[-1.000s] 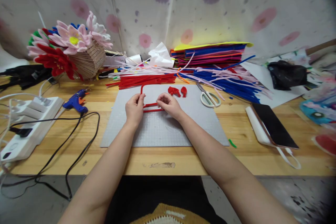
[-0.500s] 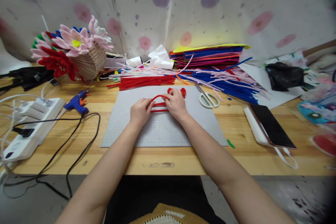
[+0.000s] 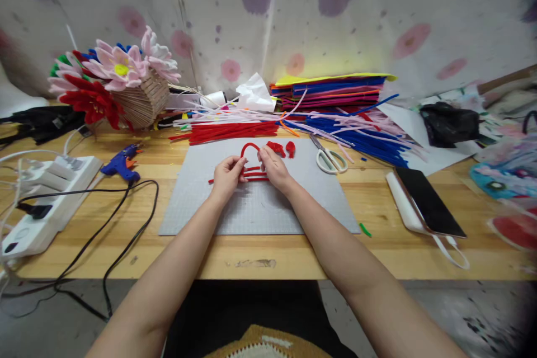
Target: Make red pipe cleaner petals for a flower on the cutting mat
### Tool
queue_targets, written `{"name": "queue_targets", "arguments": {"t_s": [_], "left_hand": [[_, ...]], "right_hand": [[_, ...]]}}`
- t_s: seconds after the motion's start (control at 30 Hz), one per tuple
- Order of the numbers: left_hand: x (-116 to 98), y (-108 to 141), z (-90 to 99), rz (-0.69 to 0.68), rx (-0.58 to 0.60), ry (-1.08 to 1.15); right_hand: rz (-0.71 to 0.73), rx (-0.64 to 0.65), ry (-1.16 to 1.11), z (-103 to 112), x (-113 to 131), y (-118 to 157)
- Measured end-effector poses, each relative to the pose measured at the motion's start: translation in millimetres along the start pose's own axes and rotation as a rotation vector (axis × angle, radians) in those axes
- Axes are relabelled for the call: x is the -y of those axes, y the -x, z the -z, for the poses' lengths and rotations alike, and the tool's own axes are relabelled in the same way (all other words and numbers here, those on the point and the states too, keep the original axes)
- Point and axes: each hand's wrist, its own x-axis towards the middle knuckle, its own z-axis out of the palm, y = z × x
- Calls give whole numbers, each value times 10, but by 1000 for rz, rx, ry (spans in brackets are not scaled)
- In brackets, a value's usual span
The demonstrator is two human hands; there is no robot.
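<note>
A red pipe cleaner (image 3: 250,146) is bent into an upright arch between my hands. My left hand (image 3: 227,174) pinches one side of it, and my right hand (image 3: 272,164) has its fingers closed on the other side. Beneath them, straight red pipe cleaners (image 3: 255,179) lie across the grey cutting mat (image 3: 260,218). Just behind my right hand sit small red shaped pieces (image 3: 290,149) on the mat. White-handled scissors (image 3: 331,161) rest at the mat's right edge.
Behind the mat lie red pipe cleaners (image 3: 235,132) and blue ones (image 3: 369,140). On the left are a blue glue gun (image 3: 121,163), a power strip (image 3: 54,201) with cables, and a flower basket (image 3: 146,98). A phone (image 3: 428,201) lies at the right.
The red pipe cleaner has gone from a shallow curve to a taller, narrower arch. My hands are closer together, and more of the straight red pieces and the red shaped pieces shows.
</note>
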Motion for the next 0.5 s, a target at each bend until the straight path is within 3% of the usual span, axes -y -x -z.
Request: {"name": "queue_targets", "arguments": {"t_s": [0.1,0.27,0.5], "left_hand": [[-6,7,-3,6,53,104],[-16,1,44,83,8,229],[0,8,28,146,23,230]], "right_hand": [[18,11,-50,58,-28,-23],[-162,124,-282,58,-42,-4],[-254,108,-525,16,-19,-2]]}}
